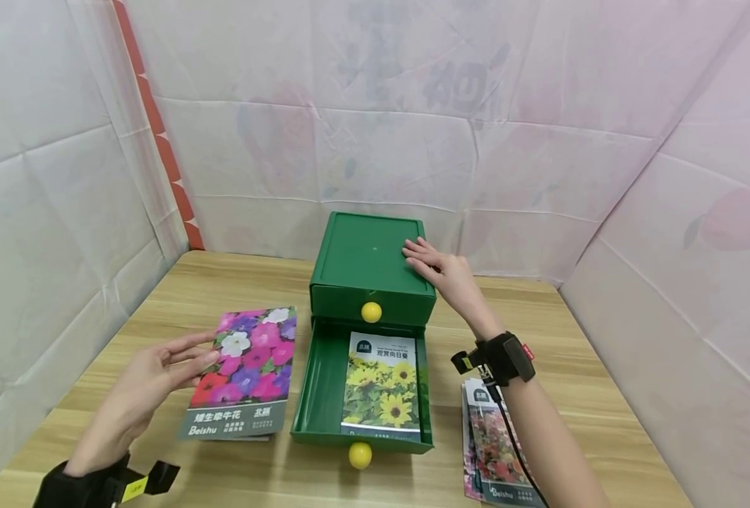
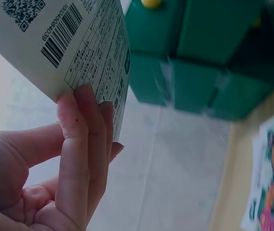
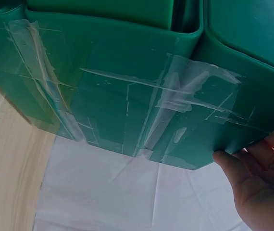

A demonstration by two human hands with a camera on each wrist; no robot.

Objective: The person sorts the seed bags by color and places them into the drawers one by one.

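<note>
Left hand (image 1: 135,395) is nearest; its grip pinches the petunia seed packet (image 1: 245,372) at the left edge, fingers nearly straight, held above the counter (image 1: 178,296). Packet is judged light, thin, floppy and glossy; best pinched by an edge and kept flat. Sunflower packet (image 1: 381,386) lies in the open lower drawer (image 1: 324,381) of the green drawer box (image 1: 365,257). Right hand (image 1: 441,271) rests flat on the box top, grip relaxed, nothing held. More packets (image 1: 492,451) lie stacked on the counter at right.
</note>
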